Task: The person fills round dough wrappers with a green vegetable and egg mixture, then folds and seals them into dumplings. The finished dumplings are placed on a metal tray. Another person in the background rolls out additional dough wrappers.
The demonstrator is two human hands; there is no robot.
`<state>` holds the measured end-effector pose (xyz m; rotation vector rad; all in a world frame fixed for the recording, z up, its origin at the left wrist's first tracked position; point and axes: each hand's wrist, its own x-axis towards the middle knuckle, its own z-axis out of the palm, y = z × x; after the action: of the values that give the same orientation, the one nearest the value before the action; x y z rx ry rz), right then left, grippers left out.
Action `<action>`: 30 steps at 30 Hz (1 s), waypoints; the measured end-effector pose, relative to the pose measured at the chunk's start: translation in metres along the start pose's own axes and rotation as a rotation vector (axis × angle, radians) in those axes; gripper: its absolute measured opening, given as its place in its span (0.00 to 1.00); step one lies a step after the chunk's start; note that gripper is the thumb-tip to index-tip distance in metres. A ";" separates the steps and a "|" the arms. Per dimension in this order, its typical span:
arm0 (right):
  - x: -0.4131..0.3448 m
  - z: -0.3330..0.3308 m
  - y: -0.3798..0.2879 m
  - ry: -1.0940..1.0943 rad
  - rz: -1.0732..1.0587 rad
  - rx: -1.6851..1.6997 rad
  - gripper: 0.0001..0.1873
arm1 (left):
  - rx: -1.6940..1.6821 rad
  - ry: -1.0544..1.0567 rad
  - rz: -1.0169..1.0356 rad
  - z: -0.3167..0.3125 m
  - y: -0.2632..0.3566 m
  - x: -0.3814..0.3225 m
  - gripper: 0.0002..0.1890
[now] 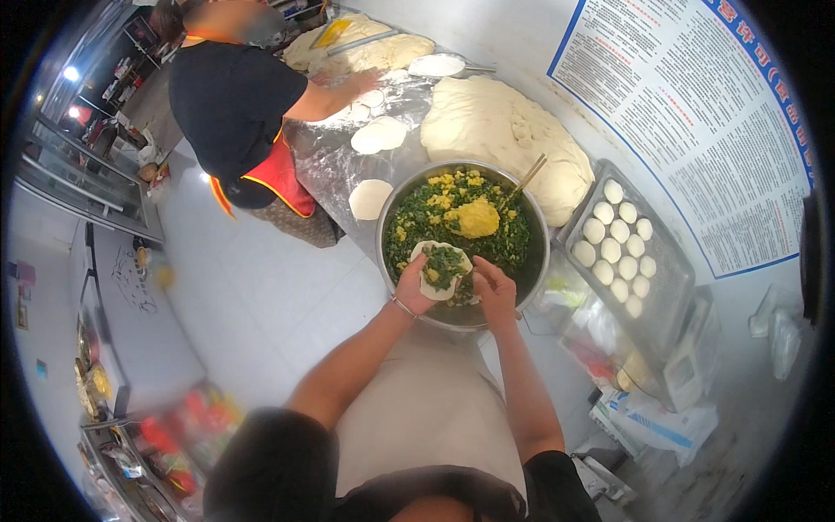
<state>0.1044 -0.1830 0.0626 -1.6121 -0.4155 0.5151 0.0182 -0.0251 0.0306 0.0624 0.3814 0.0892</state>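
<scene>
My left hand (414, 288) holds up a round dough wrapper (427, 287) heaped with chopped green and yellow filling (444, 266). Beside it on the right, my right hand (494, 287) has its fingers bent near the wrapper's edge; whether they touch it or pinch anything is not plain. Both hands are over the near part of a large steel bowl (385, 245). Chopped greens (417, 212) with bits of egg fill the bowl, with a yellow mound (477, 218) on top. Chopsticks (530, 175) lean on its far right rim.
A metal tray (665, 313) of round dough pieces (627, 268) lies right. Behind the bowl sits a big dough slab (499, 124). Flat dough rounds (370, 199) lie on the floured worktop (313, 147). A co-worker (235, 98) reaches over the worktop at the upper left.
</scene>
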 end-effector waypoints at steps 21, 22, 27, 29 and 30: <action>0.002 -0.001 -0.013 -0.017 0.210 0.402 0.11 | 0.381 0.063 -0.098 -0.011 -0.012 0.003 0.17; 0.002 0.000 -0.018 -0.008 0.245 0.418 0.12 | 0.391 0.046 -0.107 -0.008 -0.012 0.002 0.17; 0.007 -0.008 -0.003 -0.105 0.344 0.428 0.12 | 0.459 0.049 -0.155 0.008 -0.011 -0.005 0.17; 0.008 -0.009 0.006 -0.087 0.329 0.364 0.11 | 0.465 0.039 -0.159 0.009 -0.012 -0.002 0.17; 0.007 -0.007 0.008 -0.068 0.314 0.321 0.10 | 0.467 0.035 -0.161 0.009 -0.011 -0.001 0.17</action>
<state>0.1144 -0.1858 0.0549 -1.3552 -0.1181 0.8323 0.0218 -0.0367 0.0387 0.4911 0.4349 -0.1603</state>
